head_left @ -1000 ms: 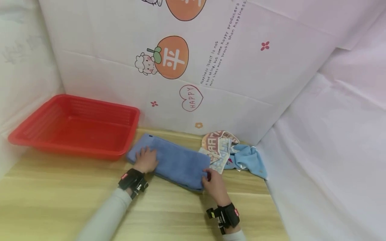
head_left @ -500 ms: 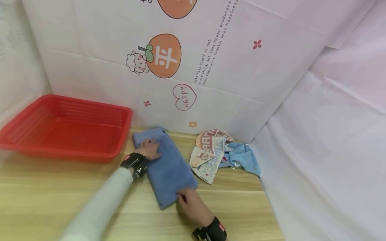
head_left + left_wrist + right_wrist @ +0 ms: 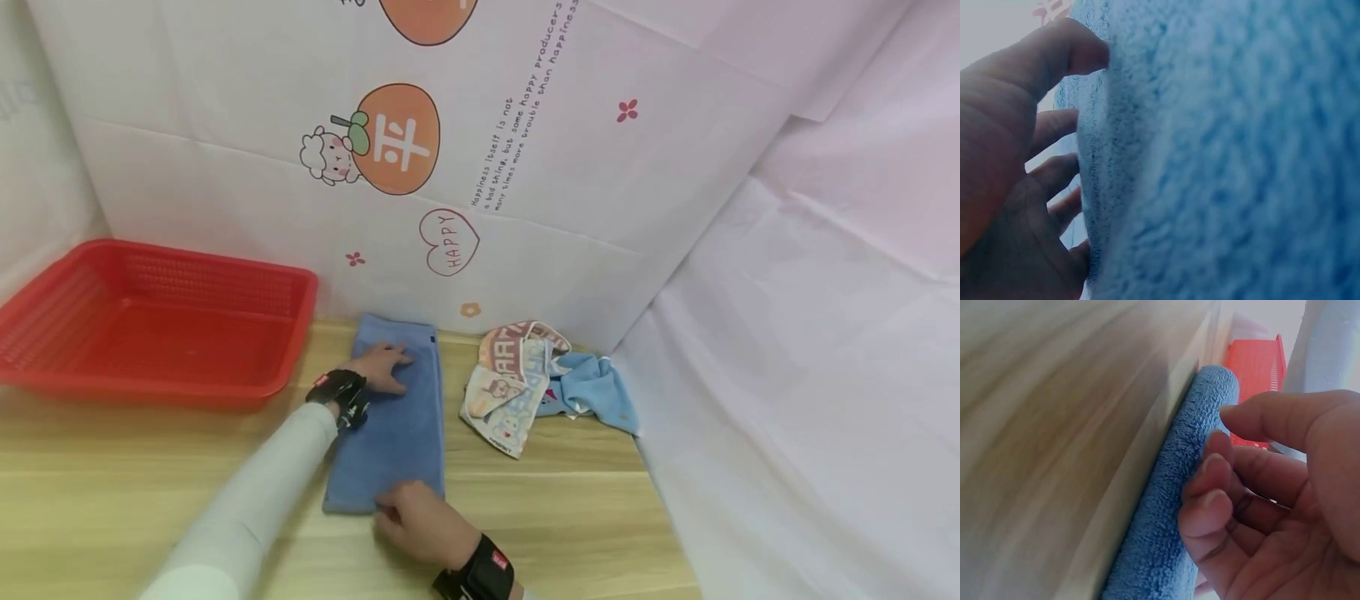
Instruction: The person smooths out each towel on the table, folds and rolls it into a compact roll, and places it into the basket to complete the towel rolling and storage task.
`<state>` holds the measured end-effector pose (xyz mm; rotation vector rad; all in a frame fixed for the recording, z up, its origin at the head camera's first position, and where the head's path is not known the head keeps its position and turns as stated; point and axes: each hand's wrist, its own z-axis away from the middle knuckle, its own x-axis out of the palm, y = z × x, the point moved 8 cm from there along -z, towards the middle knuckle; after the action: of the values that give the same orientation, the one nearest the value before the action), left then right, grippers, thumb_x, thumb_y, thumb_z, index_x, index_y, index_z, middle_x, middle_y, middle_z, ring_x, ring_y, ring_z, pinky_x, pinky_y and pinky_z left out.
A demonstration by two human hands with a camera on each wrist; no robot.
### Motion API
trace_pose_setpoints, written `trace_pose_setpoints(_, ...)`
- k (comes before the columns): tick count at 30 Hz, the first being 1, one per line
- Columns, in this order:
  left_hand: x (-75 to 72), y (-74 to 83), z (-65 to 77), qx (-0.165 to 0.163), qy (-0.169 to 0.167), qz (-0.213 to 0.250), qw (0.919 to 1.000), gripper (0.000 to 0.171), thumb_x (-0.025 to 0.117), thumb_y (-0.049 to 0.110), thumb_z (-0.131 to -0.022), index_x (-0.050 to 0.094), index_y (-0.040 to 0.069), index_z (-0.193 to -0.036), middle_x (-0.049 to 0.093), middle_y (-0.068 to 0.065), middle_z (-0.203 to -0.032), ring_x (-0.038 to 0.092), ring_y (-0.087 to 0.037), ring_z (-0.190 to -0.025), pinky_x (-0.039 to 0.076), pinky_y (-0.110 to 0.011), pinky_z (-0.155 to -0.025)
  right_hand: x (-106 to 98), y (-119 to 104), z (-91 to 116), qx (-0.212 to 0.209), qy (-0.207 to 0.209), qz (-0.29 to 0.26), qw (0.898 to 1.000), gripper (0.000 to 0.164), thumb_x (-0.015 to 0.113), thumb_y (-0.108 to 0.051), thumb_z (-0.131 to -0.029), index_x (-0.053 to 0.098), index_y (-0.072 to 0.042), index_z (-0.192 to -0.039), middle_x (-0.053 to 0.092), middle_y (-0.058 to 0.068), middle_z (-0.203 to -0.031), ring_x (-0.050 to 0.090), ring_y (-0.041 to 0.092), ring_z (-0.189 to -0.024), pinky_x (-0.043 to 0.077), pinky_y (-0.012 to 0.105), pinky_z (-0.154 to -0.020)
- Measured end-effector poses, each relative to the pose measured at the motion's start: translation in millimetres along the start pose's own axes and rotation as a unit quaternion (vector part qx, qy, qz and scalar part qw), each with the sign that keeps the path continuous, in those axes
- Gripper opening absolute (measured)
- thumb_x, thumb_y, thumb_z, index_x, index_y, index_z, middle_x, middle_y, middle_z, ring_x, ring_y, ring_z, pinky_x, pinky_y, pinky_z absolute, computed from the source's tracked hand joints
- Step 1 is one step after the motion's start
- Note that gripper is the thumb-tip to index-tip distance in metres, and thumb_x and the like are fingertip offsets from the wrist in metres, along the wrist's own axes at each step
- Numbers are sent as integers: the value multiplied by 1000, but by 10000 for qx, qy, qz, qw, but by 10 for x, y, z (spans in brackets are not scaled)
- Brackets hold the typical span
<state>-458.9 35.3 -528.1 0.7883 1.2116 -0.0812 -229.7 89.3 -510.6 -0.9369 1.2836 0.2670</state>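
Observation:
A folded blue towel [image 3: 393,442] lies lengthwise on the wooden table, one short end near the back wall. My left hand [image 3: 377,367] rests on its upper half with the fingers spread; the left wrist view shows thumb and fingertips touching the blue pile [image 3: 1229,156]. At the towel's near end is my right hand [image 3: 423,521]. In the right wrist view its fingers are loosely bent and the fingertips touch the rolled-looking blue edge [image 3: 1175,462], with no cloth visible between thumb and fingers. The towel's underside is hidden.
A red plastic basket [image 3: 296,333] stands left of the towel against the back wall. To the right lie a crumpled printed cloth [image 3: 517,383] and a light blue cloth [image 3: 596,387]. White printed sheeting [image 3: 555,275] hangs behind and on both sides.
The blue towel has turned from lying slantwise to pointing toward the back wall. My right hand has moved left and nearer with its end; the left hand has stayed on top.

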Motion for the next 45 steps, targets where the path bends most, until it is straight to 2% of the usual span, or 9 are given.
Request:
trace_pose_setpoints(3,-47,55,19,261,391,-20,9989,67,72,24,-90,48,5,-150,33,-20,-162,29,-42,-149,26,-57,-120,20,-41,-28,-85,64,151,9998,27,61,-10,-96,51,-14,-72,37,-11,-64,34,-3,-57,29,10,-53)
trace_pose_setpoints(6,-192,218,131,552,976,148,9936,61,72,16,-91,51,0,-146,44,-22,-155,39,-41,-144,31,-54,-119,-21,-34,3,-16,255,361,9990,9,65,-12,-94,73,-8,-96,47,-11,-74,41,-3,-67,35,10,-60)
trace_pose_setpoints(9,-369,409,387,631,1495,229,9865,45,73,11,-91,62,-1,-133,61,-21,-136,55,-38,-130,43,-51,-110,-120,28,48,251,581,693,9956,29,71,-13,-91,74,-8,-119,58,-6,-91,52,2,-83,45,15,-73)
trace_pose_setpoints(13,-468,594,806,502,1859,108,9812,15,74,11,-89,74,4,-102,72,-9,-101,67,-27,-99,55,-44,-87,-190,123,40,583,713,1066,9900,32,77,-13,-87,72,-8,-118,61,1,-104,56,10,-94,49,24,-82)
trace_pose_setpoints(19,-254,714,1239,717,1597,-50,9845,9,79,19,-85,74,14,-79,66,5,-75,60,-12,-73,52,-32,-67,-153,104,-81,660,820,1859,9769,27,83,-11,-79,73,-5,-104,64,2,-95,59,14,-87,50,27,-76)
trace_pose_setpoints(27,84,638,1642,749,1128,295,9903,6,80,21,-76,75,17,-78,66,8,-75,57,-9,-71,49,-29,-62,-91,81,-255,1018,634,2546,9596,9,76,-3,-83,71,-10,-85,63,1,-77,60,15,-69,49,28,-59)
trace_pose_setpoints(32,135,693,1730,1004,1284,209,9864,11,83,16,-73,78,15,-83,66,7,-74,51,-6,-67,44,-26,-59,-115,156,-307,1109,419,2277,9665,9,72,-3,-84,69,-11,-81,65,2,-73,63,19,-66,49,31,-54)
trace_pose_setpoints(39,130,712,1770,726,1856,-417,9790,19,78,-1,-72,74,11,-85,68,-1,-80,65,-22,-77,53,-37,-64,-62,312,-394,939,255,1556,9830,28,64,2,-85,72,-15,-105,68,1,-76,66,16,-69,48,28,-55)
trace_pose_setpoints(45,131,668,1632,444,1829,-303,9817,17,70,-9,-77,70,7,-84,68,-8,-83,67,-30,-81,56,-43,-66,-192,288,-396,886,816,1619,9794,11,65,-4,-94,71,-12,-98,65,2,-84,63,17,-77,50,27,-62)
